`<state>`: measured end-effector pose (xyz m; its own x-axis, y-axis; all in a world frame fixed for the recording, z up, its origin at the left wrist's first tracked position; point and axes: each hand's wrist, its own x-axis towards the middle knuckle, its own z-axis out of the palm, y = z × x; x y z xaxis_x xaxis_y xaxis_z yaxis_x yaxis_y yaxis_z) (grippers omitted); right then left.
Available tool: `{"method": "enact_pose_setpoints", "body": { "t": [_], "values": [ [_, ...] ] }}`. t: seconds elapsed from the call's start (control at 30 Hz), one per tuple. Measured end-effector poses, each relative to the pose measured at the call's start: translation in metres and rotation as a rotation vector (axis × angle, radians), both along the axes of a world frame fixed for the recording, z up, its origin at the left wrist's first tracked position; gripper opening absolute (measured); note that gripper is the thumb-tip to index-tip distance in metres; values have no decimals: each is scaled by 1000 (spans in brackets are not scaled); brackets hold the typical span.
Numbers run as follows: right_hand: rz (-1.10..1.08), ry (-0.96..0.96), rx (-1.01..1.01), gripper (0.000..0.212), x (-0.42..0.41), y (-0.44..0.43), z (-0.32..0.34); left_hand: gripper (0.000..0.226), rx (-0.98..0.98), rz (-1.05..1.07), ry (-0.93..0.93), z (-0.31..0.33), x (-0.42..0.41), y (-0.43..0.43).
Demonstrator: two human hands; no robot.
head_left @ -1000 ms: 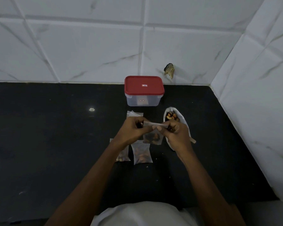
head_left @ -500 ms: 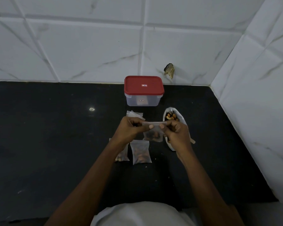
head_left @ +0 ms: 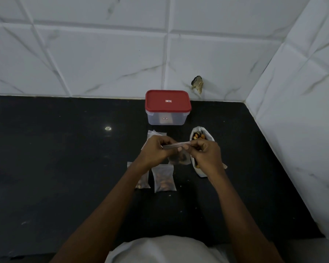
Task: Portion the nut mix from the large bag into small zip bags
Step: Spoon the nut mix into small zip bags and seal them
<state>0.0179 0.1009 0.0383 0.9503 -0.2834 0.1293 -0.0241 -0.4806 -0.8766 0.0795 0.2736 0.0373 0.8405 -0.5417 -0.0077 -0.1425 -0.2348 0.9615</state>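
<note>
I hold a small clear zip bag (head_left: 179, 158) with nuts in its bottom above the black counter. My left hand (head_left: 155, 151) pinches the left end of its top strip and my right hand (head_left: 205, 154) pinches the right end. Behind my right hand lies the large white bag (head_left: 198, 134), open, with mixed nuts showing inside. Two filled small zip bags lie flat below my hands: one (head_left: 163, 178) in full view, one (head_left: 141, 182) partly under my left forearm. Empty small bags (head_left: 154, 134) lie behind my left hand.
A clear plastic box with a red lid (head_left: 168, 107) stands at the back against the white tiled wall. A second tiled wall (head_left: 302, 120) closes off the right side. The black counter (head_left: 65, 158) stretches to the left.
Both hands have lifted the small bag slightly and away from me. My right fingers have slid along the top strip toward the left hand.
</note>
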Motion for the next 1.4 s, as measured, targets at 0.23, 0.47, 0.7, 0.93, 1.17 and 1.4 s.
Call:
{"method": "enact_pose_setpoints", "body": {
  "t": [0.23,0.47,0.7,0.93,1.17,1.4],
  "values": [
    [-44,-8,79,11,2,2,3,9,-232,168,205,-1,-10,-5],
    [-112,126,209,7,-8,-8,-7,10,-246,191,307,-6,-16,-1],
    [-148,231,480,12,-18,-4,-11,12,-219,160,433,-15,-21,-2],
    [-147,330,461,11,-27,2,-32,10,-152,262,524,-32,-30,-5],
    [-229,412,227,10,-24,3,-51,7,161,328,313,-52,-30,-9],
    [-274,525,7,29,-30,-1,-68,25,493,118,50,-59,-28,-10]
  ]
}}
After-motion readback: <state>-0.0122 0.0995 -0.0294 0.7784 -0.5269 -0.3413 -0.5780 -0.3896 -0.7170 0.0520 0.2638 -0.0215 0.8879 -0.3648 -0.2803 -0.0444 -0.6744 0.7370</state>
